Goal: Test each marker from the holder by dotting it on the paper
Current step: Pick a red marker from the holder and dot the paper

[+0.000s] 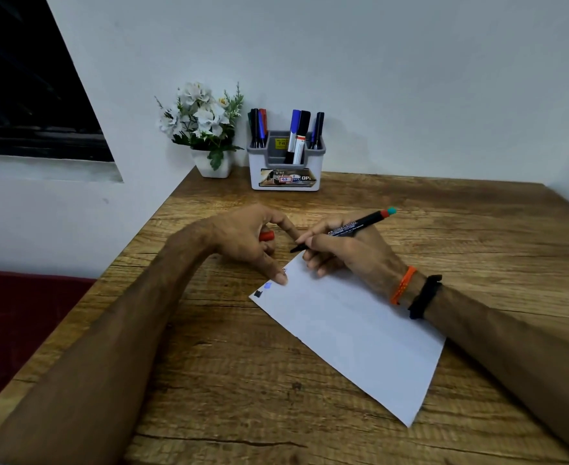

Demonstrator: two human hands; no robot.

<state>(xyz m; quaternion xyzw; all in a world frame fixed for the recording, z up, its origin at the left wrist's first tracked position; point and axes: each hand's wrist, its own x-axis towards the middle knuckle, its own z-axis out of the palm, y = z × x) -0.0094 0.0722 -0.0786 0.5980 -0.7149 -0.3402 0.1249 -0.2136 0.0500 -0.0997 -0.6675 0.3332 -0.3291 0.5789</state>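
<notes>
- Head view: the right hand [347, 250] grips a black marker [343, 229] in a writing hold, tip pointing left and down, just beyond the far corner of the paper [350, 327].
- The left hand [246, 239] curls round a red cap [267, 235]; its thumb presses the paper's left edge.
- A black mark [258, 294] and a blue dot [267, 285] sit at the paper's left corner.
- The holder [286, 166] stands at the far edge of the surface [229, 380], well apart from both hands, beside a flower pot [213, 164].
</notes>
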